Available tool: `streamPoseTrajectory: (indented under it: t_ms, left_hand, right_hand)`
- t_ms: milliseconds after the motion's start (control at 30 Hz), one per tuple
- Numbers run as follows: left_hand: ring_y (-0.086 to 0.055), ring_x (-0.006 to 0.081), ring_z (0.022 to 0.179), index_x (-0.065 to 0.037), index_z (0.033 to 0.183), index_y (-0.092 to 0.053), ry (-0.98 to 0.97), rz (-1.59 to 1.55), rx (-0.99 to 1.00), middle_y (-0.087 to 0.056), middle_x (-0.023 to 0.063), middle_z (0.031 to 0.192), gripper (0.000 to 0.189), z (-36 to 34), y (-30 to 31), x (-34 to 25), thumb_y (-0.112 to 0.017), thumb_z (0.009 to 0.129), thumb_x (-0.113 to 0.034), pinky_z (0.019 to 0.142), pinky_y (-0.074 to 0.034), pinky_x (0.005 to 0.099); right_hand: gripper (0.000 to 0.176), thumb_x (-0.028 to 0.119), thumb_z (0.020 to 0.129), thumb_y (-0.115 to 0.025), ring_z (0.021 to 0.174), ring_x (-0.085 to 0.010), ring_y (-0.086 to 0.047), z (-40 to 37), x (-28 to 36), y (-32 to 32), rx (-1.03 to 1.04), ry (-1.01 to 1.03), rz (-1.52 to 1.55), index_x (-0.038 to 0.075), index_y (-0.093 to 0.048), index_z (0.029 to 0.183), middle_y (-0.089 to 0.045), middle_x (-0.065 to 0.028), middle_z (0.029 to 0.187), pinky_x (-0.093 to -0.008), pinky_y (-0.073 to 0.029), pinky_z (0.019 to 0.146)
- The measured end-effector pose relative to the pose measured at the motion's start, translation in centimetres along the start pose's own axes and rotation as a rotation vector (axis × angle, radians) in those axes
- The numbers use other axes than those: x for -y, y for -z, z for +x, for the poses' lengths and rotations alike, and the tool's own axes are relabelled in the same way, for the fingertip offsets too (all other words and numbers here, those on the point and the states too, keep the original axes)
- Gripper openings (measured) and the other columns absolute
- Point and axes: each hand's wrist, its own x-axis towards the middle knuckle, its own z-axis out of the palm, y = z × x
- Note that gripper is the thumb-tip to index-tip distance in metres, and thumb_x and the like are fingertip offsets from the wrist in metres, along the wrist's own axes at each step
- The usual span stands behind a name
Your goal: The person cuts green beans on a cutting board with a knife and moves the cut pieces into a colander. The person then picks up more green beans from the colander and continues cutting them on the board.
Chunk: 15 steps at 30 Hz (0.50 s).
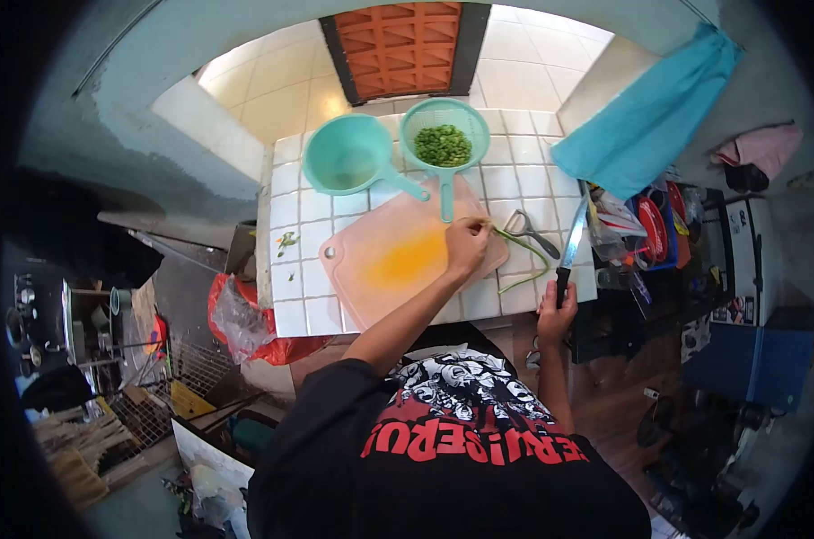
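My left hand (467, 247) is closed in a pinch over the right part of a pinkish cutting board (362, 287). From its fingertips a long green bean (540, 256) curves off to the right over the tiles. A thin pale strand also shows at the fingers, too small to make out. Gripped in my right hand (557, 313) at the table's right front edge is a knife (576, 234), its blade pointing away from me. Between the hands lies a peeler (534, 235). A green colander (409, 121) behind the board holds chopped green pieces (443, 145).
A second green colander (346, 154) stands at the back left of the white tiled table (290, 207). Green scraps (286, 242) lie left of the board. A turquoise cloth (654, 112) hangs at the right, above cluttered items. Red plastic bags (245, 319) hang at the left front.
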Motion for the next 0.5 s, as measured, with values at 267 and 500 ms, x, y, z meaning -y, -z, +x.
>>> streamPoseTrajectory:
  t_ms: [267, 500]
  left_hand:
    - [-0.073, 0.0256, 0.091, 0.000, 0.113, -0.067, -0.575, 0.003, 0.055, -0.073, 0.0161, 0.110, 0.025, -6.1, 6.3, -12.0, -0.070, 0.089, -0.002, 0.071, -0.057, 0.0357]
    - [-0.074, 0.0168, 0.076, 0.005, 0.108, -0.068, -0.754, -0.063, -0.026, -0.076, 0.0155, 0.093, 0.019, -7.3, 17.1, -19.8, -0.071, 0.089, 0.005, 0.068, -0.057, 0.0275]
  right_hand:
    - [0.015, 0.018, 0.105, -0.060, 0.051, -0.0039, -0.042, -2.8, 2.9, -0.6, -0.080, -0.043, 0.104, 0.007, -0.051, 0.099, -0.047, 0.0036, 0.065, -0.0222, -0.034, 0.044]
    - [0.016, 0.018, 0.106, -0.057, 0.051, -0.0040, -0.039, -5.8, 6.8, -3.6, -0.112, 0.021, 0.118, 0.007, -0.049, 0.097, -0.043, 0.0034, 0.064, -0.0227, -0.034, 0.046]
